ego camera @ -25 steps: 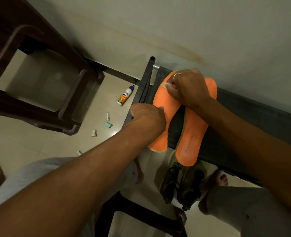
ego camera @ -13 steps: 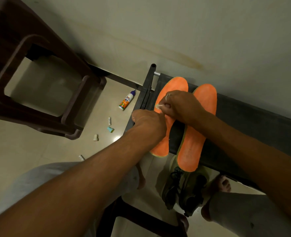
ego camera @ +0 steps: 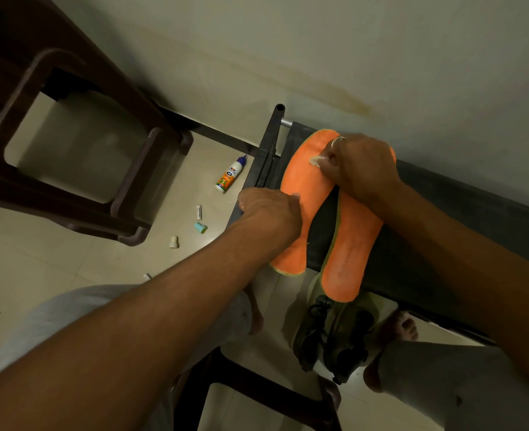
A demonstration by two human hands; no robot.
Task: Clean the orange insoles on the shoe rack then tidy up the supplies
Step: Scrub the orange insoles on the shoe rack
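Orange insoles [ego camera: 348, 244] on shoe rack [ego camera: 443, 219], 1 o'clock of centre, heels overhanging its front edge. Risk: a hard scrub drags one off if the hold slips. Left hand [ego camera: 269, 213] grips an insole's 9 o'clock edge, thumb on top. Right hand [ego camera: 363, 166] pinches pale wad [ego camera: 314, 161] at the toe, 12 o'clock.

No readable text: only blurred, illegible print on the floor bottle [ego camera: 229, 177] and white tube [ego camera: 198, 212].
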